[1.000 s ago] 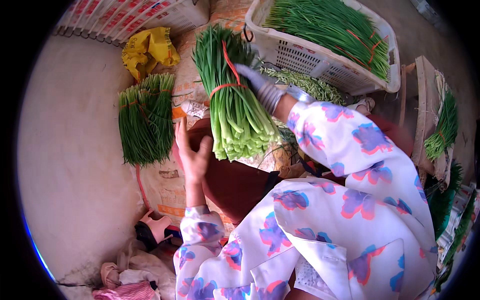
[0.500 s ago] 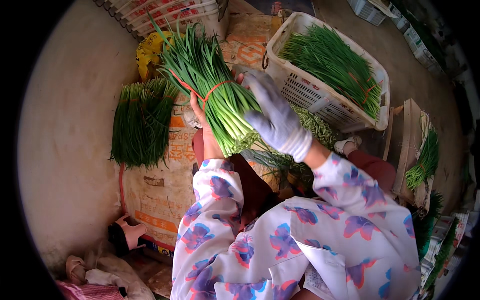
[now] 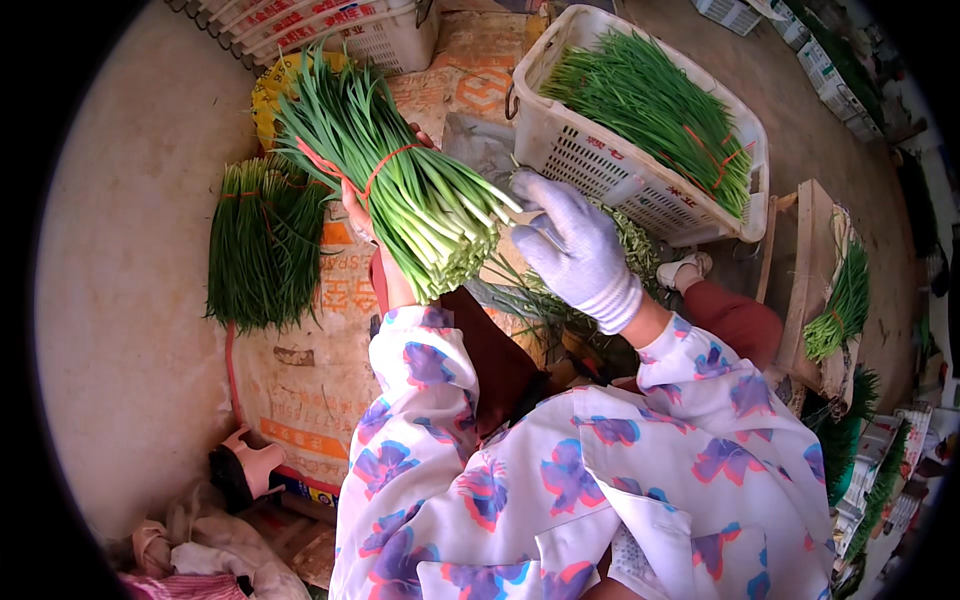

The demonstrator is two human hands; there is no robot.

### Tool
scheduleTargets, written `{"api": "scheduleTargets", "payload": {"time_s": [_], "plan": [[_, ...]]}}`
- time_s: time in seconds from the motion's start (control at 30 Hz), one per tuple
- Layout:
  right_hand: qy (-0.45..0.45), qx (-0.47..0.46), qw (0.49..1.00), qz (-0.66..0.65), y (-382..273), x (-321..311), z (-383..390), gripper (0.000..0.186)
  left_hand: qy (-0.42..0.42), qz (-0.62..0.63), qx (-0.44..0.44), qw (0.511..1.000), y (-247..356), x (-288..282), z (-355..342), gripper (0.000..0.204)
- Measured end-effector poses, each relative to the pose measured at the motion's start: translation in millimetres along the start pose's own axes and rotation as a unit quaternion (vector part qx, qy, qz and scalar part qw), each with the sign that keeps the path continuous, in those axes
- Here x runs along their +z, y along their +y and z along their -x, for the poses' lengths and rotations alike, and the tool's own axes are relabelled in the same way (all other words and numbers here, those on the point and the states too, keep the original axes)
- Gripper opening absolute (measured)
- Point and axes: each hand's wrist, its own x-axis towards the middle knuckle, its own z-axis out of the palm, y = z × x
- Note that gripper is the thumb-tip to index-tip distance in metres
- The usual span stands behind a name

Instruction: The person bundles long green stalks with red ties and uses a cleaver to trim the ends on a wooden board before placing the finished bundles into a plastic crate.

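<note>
A thick bunch of garlic chives [image 3: 400, 195], with pale stem ends and dark green leaves, is tied with red bands. My bare left hand [image 3: 357, 208] grips it from underneath, and some fingertips show past its far side. The leaves point away to the upper left; the stem ends face me on the right. Beside those ends is my right hand [image 3: 567, 238] in a pale lavender knit glove, its thumb and fingers apart. One stem sticks out of the bunch toward that hand. Whether a glove finger touches it, I cannot tell.
More tied chives [image 3: 262, 245] lie on the printed cardboard [image 3: 300, 390] at left. A white plastic crate [image 3: 625, 180] of chives stands at far right, near a pile of loose trimmings [image 3: 632, 238]. Stacked crates [image 3: 385, 40] and a yellow bag [image 3: 268, 100] are at the back.
The bunch and my left hand have shifted left. My right hand has come off the bunch's upper side, moving nearer to me and right of the stem ends.
</note>
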Motion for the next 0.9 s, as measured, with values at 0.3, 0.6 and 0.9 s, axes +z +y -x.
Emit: {"api": "scheduleTargets", "payload": {"time_s": [0.3, 0.6, 0.9], "plan": [[-0.107, -0.227, 0.968, 0.000, -12.9, 9.0, 5.7, 0.014, 0.115, -0.106, 0.055, 0.986, 17.0, 6.4, 7.0, 0.079], [-0.027, -0.299, 0.920, 0.251, -18.3, 9.0, -35.3, 0.033, 0.173, -0.117, 0.048, 0.977, 9.6, 4.5, 0.8, 0.070], [-0.081, -0.304, 0.922, 0.226, -5.3, 17.7, -47.6, 0.035, 0.235, -0.068, 0.000, 0.970, 5.2, 7.2, 2.8, 0.058]]}}
